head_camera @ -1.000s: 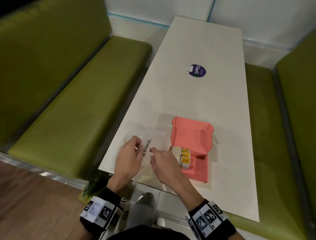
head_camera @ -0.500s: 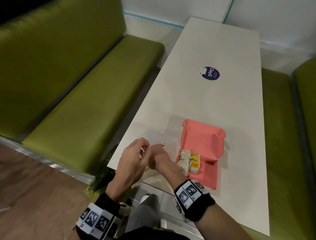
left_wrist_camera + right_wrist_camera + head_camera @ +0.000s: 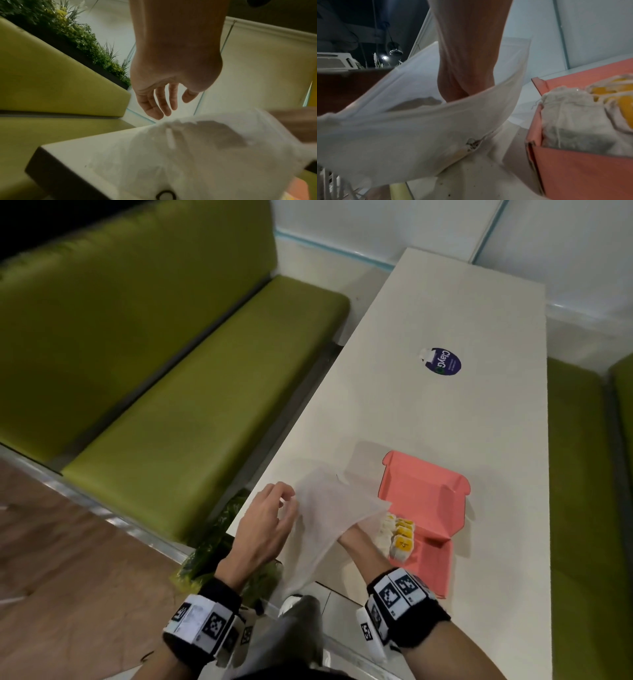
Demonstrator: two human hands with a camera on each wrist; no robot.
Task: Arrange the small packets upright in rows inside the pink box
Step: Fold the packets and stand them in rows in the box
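The pink box (image 3: 436, 563) lies open on the white table (image 3: 445, 422), its lid (image 3: 423, 498) folded back. A short row of small white and yellow packets (image 3: 399, 537) stands upright along the box's left side, also seen close up in the right wrist view (image 3: 573, 121). A translucent white plastic bag (image 3: 329, 515) sits left of the box. My right hand is pushed inside it and shows only as a dark shape (image 3: 214, 135), so its fingers are hidden. My left hand (image 3: 274, 508) hovers at the bag's left edge, fingers loosely spread (image 3: 159, 105), holding nothing.
A round purple pouch (image 3: 443, 361) lies further up the table. Green benches (image 3: 171, 440) (image 3: 579, 508) run along both long sides. Green foliage (image 3: 212, 542) sits on the floor by the table's near left corner. The near table edge is right under my wrists.
My right hand has gone into the bag, which now stands up over it. My left hand has come away from the bag's edge and opened.
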